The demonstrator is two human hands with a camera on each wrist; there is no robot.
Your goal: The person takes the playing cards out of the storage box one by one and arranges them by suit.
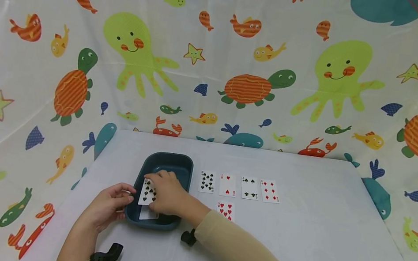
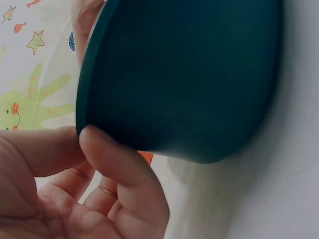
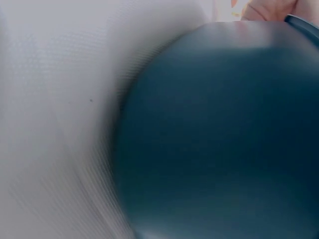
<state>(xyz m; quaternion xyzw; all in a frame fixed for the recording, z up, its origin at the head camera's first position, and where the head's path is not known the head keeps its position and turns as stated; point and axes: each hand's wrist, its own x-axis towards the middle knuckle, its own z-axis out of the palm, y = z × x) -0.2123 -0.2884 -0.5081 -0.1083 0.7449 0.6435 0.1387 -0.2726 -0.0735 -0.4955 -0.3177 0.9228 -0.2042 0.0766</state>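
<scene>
Pinching the teal tray (image 1: 178, 162) by its rim, left hand (image 1: 111, 205); arched over it, right hand (image 1: 169, 192) clamped on a spades card (image 1: 145, 196).

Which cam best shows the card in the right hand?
Head: the card shows its printed face, partly covered by the right hand. Neither wrist view clearly shows it; the side of the tray fills much of both.

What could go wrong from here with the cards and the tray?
The right sleeve overlaps the lower heart card in the head view, so it may drag that card. The left hand pinches the tray rim; a pull might tip it. The spade card in the right hand could slip.
</scene>
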